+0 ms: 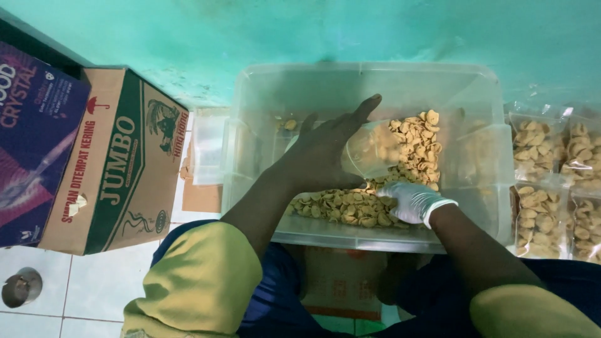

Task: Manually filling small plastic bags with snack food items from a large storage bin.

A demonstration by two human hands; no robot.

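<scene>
Cardboard box (113, 159): far left, untouched.
Left hand (325, 150): bare, fingers clamped round clear bag (369, 150), part-filled, inside tub (476, 94).
Right hand (413, 201): gloved, fingers curled together in loose crackers (341, 206).
Sealed packs (551, 181): stacked right; plenty of crackers left loose.

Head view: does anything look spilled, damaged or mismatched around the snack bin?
Nothing spilled: the snacks sit inside the clear bin. One oddity: only the right hand wears a white glove; the left hand, holding a clear bag, is bare.

Bin (369, 81) far half open; cardboard box (113, 163) blocks left, packed bags (551, 188) crowd right.
</scene>
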